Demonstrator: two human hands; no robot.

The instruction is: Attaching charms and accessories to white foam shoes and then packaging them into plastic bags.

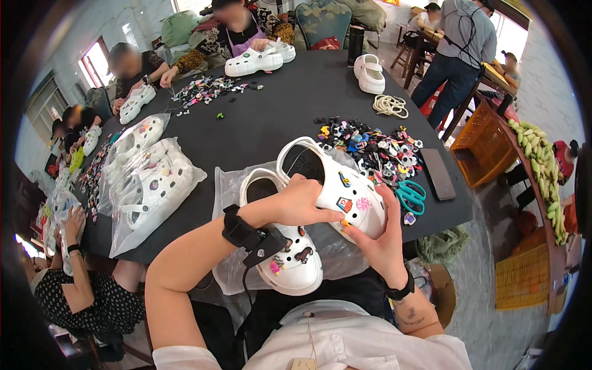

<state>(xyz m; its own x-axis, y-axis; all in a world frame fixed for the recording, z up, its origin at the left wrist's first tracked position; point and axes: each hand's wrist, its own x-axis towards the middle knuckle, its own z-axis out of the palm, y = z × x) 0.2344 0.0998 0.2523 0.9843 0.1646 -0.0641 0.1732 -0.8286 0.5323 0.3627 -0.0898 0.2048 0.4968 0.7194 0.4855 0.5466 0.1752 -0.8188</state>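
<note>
Both my hands are closed on a white foam clog [373, 216] with its heel strap pointing away from me. My left hand [300, 200] grips it by the side, thumb stretched across the toe. My right hand [383, 237] holds the toe end, its thumb beside a small orange-yellow charm [346, 224] where both thumbs nearly meet. A pink swirl charm [362, 203] and other charms sit in the clog's holes. Partly under my left forearm, a second white clog [290, 279] with charms rests on a clear plastic bag [225, 185].
A heap of colourful charms [370, 145] lies beyond the clog. Teal-handled scissors [411, 197], a dark phone [438, 174] and a coil of cream cord [390, 106] are to the right. Bagged white clogs [157, 185] lie left. Co-workers sit around the black table [259, 117].
</note>
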